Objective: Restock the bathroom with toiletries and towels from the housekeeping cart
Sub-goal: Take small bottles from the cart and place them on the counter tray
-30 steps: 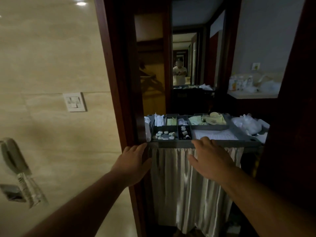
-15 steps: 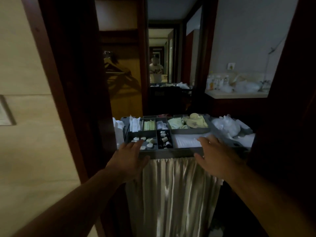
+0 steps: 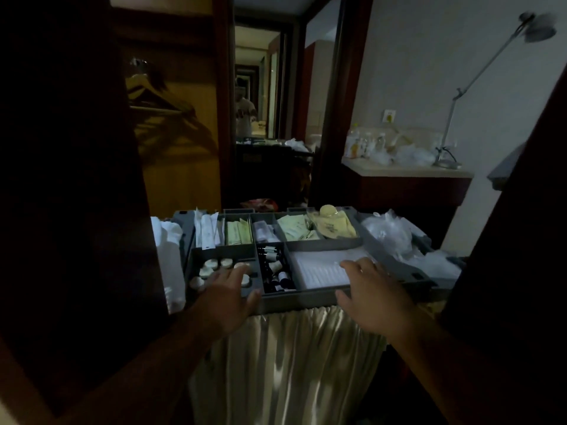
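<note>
Two hands out over the cart (image 3: pixel 300 302) in a dark doorway — holding nothing. Stretches the left hand (image 3: pixel 228 297) flat, fingers straight and slightly spread, tips over the white discs (image 3: pixel 211 266) in the front-left compartment; cannot tell whether touching. Holds the right hand (image 3: pixel 372 294) open likewise, fingers relaxed above the white pad (image 3: pixel 319 268) in the front-right compartment, thumb by the front rim. Between the two, a narrow slot of small dark bottles (image 3: pixel 276 276). In the back row, white sachets (image 3: pixel 208 233), green packets (image 3: pixel 237 233), then yellow packets (image 3: pixel 331 228). Just right of the compartments, clear bags (image 3: pixel 389 233); at the left edge, a white bottle (image 3: pixel 171 271). Under the rim, a shiny pleated skirt (image 3: pixel 291 363). Beyond — a cluttered counter (image 3: pixel 399 171) with a lamp (image 3: pixel 457 93), well apart from the cart; hangers (image 3: pixel 153 99) in the dim closet at left.
</note>
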Available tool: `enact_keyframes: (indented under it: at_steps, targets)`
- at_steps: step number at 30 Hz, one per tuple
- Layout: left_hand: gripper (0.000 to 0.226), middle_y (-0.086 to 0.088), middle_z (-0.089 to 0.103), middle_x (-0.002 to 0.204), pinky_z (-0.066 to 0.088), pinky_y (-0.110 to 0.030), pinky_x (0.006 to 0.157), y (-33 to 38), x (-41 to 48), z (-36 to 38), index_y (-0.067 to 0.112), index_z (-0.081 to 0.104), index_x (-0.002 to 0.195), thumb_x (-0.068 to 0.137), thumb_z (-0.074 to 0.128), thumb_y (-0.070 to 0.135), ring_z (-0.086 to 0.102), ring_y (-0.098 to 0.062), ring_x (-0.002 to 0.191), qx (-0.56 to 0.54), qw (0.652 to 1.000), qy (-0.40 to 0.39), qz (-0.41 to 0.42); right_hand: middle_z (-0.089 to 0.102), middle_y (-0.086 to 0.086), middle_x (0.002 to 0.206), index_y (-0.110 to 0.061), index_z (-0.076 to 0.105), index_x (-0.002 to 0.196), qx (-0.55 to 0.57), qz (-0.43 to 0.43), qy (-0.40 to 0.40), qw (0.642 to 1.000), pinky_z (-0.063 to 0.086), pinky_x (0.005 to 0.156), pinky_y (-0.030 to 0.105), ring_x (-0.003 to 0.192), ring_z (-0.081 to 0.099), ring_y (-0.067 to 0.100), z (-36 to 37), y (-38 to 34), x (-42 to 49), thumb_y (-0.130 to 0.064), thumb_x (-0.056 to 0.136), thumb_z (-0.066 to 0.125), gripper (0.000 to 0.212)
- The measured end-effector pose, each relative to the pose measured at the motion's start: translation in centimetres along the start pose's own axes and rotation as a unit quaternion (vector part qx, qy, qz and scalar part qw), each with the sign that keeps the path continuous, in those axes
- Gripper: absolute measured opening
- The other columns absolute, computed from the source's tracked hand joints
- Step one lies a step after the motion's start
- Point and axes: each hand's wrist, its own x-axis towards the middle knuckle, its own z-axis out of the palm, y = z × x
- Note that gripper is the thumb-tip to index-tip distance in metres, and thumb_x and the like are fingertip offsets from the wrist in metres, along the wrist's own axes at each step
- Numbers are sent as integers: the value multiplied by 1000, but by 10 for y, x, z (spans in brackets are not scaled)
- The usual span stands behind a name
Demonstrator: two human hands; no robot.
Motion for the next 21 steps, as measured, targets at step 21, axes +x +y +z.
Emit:
enact_keyframes:
  at_steps: [21]
  targets:
    - [45,8,59,122,43,-33,95,-63,145,121,26,51,139,96,61,30,49,-11,116,-104,982,104,-123,50,3,132,-25,55,128,149,-66,-116,980,42,97,38,122,43,24,157,-7,198,-58,94,52,47]
